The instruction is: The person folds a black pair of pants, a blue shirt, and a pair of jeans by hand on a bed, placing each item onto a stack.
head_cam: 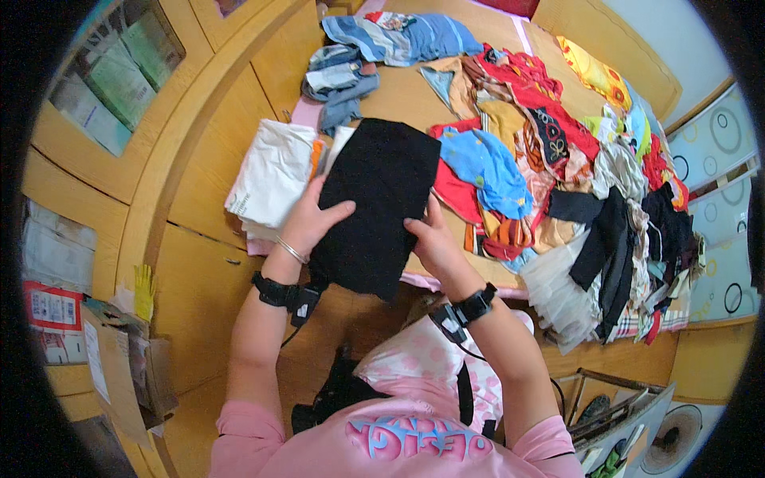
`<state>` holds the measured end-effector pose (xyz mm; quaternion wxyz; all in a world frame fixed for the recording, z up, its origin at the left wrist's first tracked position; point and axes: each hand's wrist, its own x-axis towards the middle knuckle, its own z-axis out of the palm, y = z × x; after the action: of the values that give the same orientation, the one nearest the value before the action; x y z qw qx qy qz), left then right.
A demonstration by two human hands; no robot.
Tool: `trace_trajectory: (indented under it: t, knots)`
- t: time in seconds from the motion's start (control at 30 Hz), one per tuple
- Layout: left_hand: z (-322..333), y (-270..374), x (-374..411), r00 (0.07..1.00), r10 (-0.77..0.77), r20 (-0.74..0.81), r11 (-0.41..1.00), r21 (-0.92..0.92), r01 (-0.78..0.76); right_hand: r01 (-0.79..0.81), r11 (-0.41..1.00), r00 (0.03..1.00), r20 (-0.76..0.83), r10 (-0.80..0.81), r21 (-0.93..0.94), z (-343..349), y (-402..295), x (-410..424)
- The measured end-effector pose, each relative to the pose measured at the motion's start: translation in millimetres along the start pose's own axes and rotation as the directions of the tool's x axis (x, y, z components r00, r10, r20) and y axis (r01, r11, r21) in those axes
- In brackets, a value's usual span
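Note:
A black cloth garment [378,203], flat and folded, hangs between my two hands over the near edge of the bed board [394,95]. My left hand [314,221] grips its left side, thumb on top and fingers hidden beneath. On its right side, my right hand [433,233] holds the edge in the same way. Just left of the garment lies a stack of folded white clothes [272,173], the top one bearing print. Something orange and a white piece show between stack and garment. To the right, a blue patterned cloth [487,170] rests on red fabric.
Mixed clothes [538,125] spread across the right of the board, with a white tulle piece [562,287] hanging over its front edge. Folded jeans [340,80] and a blue striped cloth [412,39] lie farther back. Wooden cabinets [203,263] and a cardboard box [119,364] stand left; a fan [672,439] stands lower right.

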<state>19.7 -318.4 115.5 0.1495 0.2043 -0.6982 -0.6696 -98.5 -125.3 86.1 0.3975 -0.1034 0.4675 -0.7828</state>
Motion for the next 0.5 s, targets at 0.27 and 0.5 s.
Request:
trace_trajectory:
  t: [0.27,0.5]
  knots:
    - [-15.6,-46.5,54.6,0.997,0.050,-0.055,0.602,0.798,0.013,0.073,0.871,0.987,-0.091,-0.133,-0.486,-4.3,71.3,83.6]
    - [23.3,-25.5,66.1,0.986,0.144,0.085,0.346,0.929,-0.131,0.185,0.676,0.952,-0.041,-0.303,-0.713,4.8,80.9,58.0]
